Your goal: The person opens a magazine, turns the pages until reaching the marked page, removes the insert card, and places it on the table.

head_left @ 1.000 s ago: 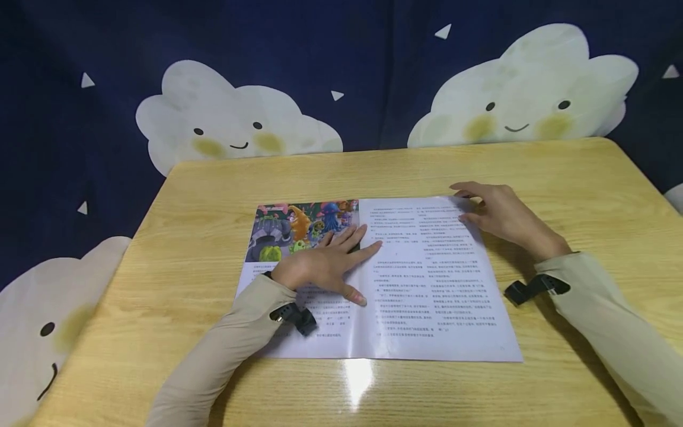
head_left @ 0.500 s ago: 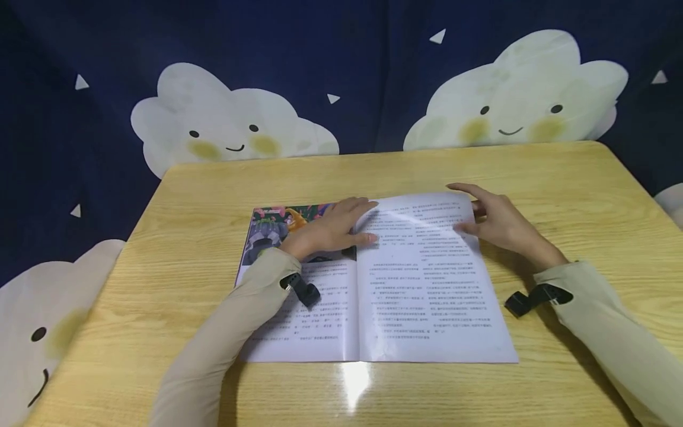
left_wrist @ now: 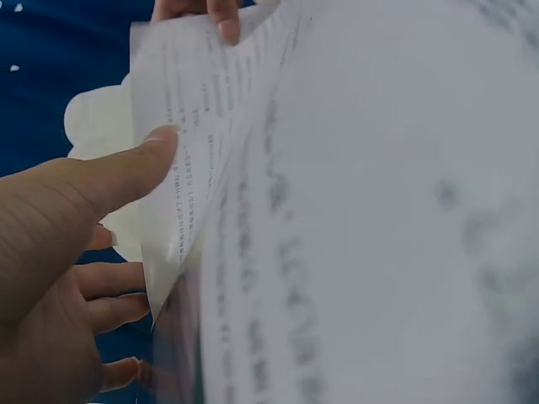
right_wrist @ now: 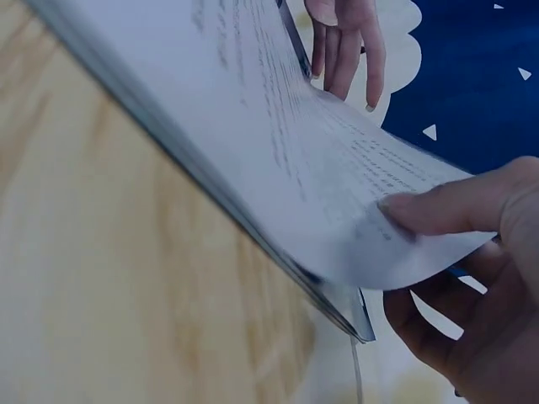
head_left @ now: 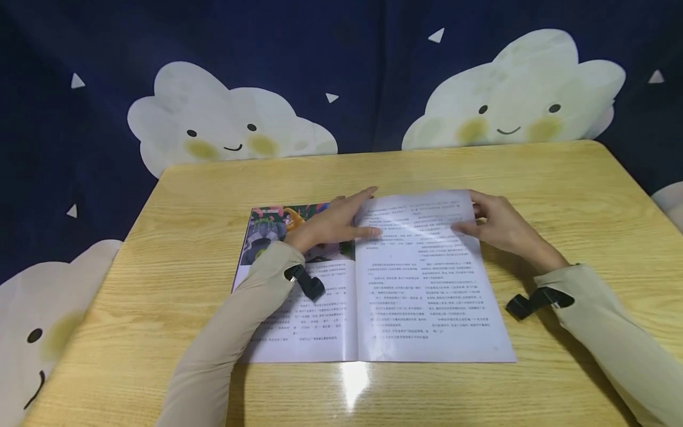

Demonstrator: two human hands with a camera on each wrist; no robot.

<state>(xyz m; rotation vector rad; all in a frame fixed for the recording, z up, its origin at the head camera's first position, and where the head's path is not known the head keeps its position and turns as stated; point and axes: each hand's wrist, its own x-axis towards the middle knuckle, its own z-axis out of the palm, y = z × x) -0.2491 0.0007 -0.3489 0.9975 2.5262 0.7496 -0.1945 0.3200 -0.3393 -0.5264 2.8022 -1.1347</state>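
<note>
An open magazine (head_left: 299,308) lies on the wooden table, with a colour picture (head_left: 261,234) at the top of its left page. My right hand (head_left: 498,224) pinches the upper right corner of the right-hand page (head_left: 421,290). In the right wrist view the thumb (right_wrist: 438,206) lies on the printed side, fingers behind the sheet, and that corner curves up off the pages below. My left hand (head_left: 336,224) is at the top of the fold, fingers stretched past the top edge. Its thumb (left_wrist: 139,168) extends over the lifted page in the left wrist view.
The wooden table (head_left: 576,196) extends around the magazine on all sides. Behind it hangs a dark blue cloth (head_left: 373,47) with smiling clouds and small white triangles. Black straps (head_left: 539,301) with small cameras sit at both wrists, over beige sleeves (head_left: 603,320).
My left hand has moved up from the middle of the spread to the top of the fold. My right hand has taken hold of the page corner, and the page's top has risen.
</note>
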